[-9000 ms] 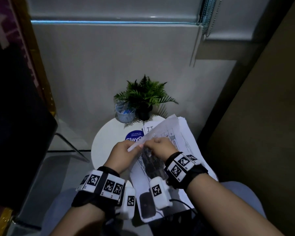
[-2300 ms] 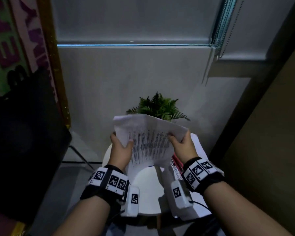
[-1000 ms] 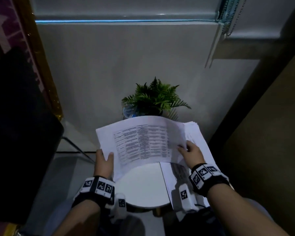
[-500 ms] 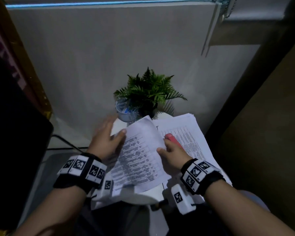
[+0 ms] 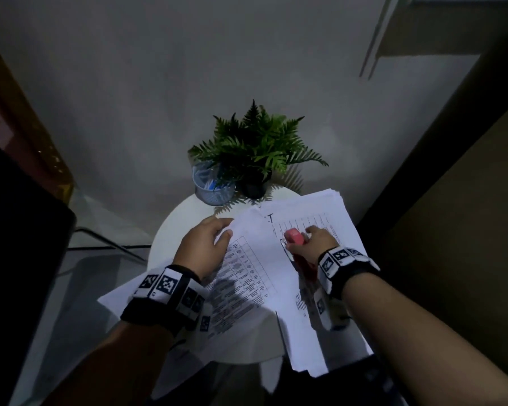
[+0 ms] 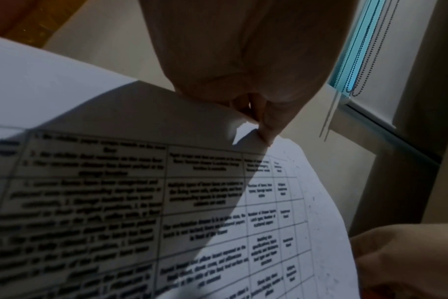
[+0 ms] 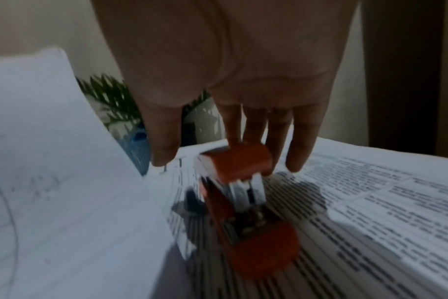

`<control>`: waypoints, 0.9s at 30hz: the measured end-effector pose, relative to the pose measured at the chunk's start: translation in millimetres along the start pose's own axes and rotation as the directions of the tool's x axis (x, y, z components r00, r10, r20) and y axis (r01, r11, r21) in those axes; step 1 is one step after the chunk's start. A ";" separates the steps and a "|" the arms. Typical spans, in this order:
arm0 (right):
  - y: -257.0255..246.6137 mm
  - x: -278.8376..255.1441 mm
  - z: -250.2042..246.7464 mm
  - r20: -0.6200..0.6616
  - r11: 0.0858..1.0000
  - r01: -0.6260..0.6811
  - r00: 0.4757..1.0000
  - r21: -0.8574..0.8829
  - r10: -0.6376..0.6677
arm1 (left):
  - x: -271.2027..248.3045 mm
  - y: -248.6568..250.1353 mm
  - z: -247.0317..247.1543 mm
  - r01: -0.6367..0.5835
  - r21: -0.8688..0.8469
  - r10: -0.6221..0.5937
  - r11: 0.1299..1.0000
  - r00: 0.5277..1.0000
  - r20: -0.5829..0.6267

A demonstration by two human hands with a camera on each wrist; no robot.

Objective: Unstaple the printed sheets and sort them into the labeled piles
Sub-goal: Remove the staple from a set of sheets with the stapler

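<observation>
Pinching printed table sheet at frame centre with left hand, right hand fingers reaching, loosely straight, onto red stapler

Dim office corner: round white table, potted fern, window blind cords.

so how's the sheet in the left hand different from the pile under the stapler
The sheet is single, lifted and curved, pinched at its corner by the left hand. The pile is many sheets, lying flat on the round table.
Nothing sits on the sheet; the red stapler sits on the pile, under the right hand.
Both carry printed tables.
</observation>
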State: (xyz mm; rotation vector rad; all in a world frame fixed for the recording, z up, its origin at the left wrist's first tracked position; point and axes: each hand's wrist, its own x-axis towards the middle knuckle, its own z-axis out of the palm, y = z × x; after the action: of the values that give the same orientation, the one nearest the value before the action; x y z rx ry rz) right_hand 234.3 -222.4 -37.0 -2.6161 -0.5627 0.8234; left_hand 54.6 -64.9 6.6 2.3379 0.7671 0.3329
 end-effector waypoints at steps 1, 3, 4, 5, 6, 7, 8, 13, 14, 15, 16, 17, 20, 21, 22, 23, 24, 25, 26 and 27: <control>0.5 4.6 5.3 0.037 0.996 0.011 0.999 -0.089 -0.008 | -0.1 -0.1 1.3 0.003 -0.001 -0.003 1.000 1.000 0.006; 1.6 10.9 14.5 0.032 0.985 0.024 0.999 -0.168 -0.019 | -0.7 0.9 2.7 0.014 -0.010 -0.014 1.000 1.000 0.018; 1.3 11.3 17.3 0.015 0.981 0.023 1.000 -0.193 -0.021 | -1.1 1.5 3.2 0.012 -0.011 -0.012 1.000 1.000 0.021; 0.2 10.3 19.4 0.002 0.978 0.015 1.000 -0.210 -0.015 | -1.5 2.7 3.3 0.007 -0.006 -0.007 1.000 1.000 0.023; -1.5 8.5 20.0 -0.015 0.981 0.009 1.000 -0.193 -0.012 | -2.3 3.7 3.1 0.005 -0.001 -0.005 1.000 1.000 0.022; -4.7 5.0 17.1 -0.038 0.993 0.007 0.999 -0.117 -0.012 | -2.9 4.7 2.7 0.004 0.003 -0.004 1.000 1.000 0.017; -7.8 1.1 12.9 -0.076 1.000 0.010 0.997 0.001 -0.010 | -3.7 5.7 2.1 0.006 0.006 -0.006 1.000 1.000 0.012; -25.2 -24.0 -31.7 -0.252 0.628 0.149 0.964 0.764 0.078 | -11.1 15.9 -2.6 -0.005 0.004 0.005 1.000 1.000 -0.013; -28.8 -27.3 -38.1 -0.272 0.539 0.184 0.958 0.822 0.088 | -13.3 18.9 -3.8 -0.012 0.000 0.012 1.000 1.000 -0.017; -33.8 -31.5 -42.6 -0.305 0.482 0.225 0.948 0.847 0.093 | -15.5 22.2 -5.2 -0.017 -0.005 0.017 1.000 1.000 -0.020; -39.0 -35.5 -45.6 -0.340 0.439 0.267 0.935 0.858 0.095 | -17.8 25.9 -6.8 -0.021 -0.008 0.021 1.000 1.000 -0.020; -44.4 -40.6 -47.5 -0.369 0.404 0.304 0.925 0.863 0.093 | -19.9 29.7 -8.3 -0.027 -0.007 0.027 1.000 0.999 -0.022; -59.0 -57.6 -45.4 -0.390 0.369 0.338 0.918 0.866 0.074 | -26.5 39.6 -12.4 -0.048 -0.003 0.048 0.999 0.998 -0.034; -63.0 -63.4 -42.3 -0.383 0.362 0.334 0.921 0.870 0.070 | -28.8 42.1 -13.5 -0.057 -0.004 0.057 0.998 0.998 -0.035; -66.6 -70.1 -39.3 -0.374 0.341 0.333 0.925 0.879 0.063 | -31.2 44.5 -14.7 -0.067 -0.004 0.067 0.998 0.997 -0.037; -69.9 -77.1 -36.6 -0.370 0.316 0.333 0.927 0.888 0.063 | -33.7 46.7 -15.9 -0.077 -0.004 0.076 0.997 0.996 -0.042; -71.8 -82.5 -34.3 -0.375 0.308 0.338 0.924 0.889 0.071 | -36.0 49.1 -17.3 -0.086 -0.003 0.086 0.996 0.995 -0.050; -72.9 -86.6 -32.4 -0.382 0.317 0.340 0.921 0.886 0.079 | -38.3 51.0 -18.5 -0.095 0.000 0.095 0.995 0.994 -0.061; -74.4 -91.2 -31.8 -0.387 0.327 0.341 0.918 0.882 0.089 | -40.7 52.9 -19.7 -0.102 0.002 0.102 0.995 0.992 -0.071; -75.6 -94.3 -30.9 -0.391 0.329 0.341 0.915 0.881 0.099 | -43.1 54.6 -20.7 -0.111 0.002 0.111 0.994 0.991 -0.079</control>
State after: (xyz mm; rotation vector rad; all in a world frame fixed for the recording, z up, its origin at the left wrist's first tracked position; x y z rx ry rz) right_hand 161.7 -206.9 63.2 -1.4842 -0.0626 0.3404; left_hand 35.7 -114.3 56.2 2.3824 0.6742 0.4764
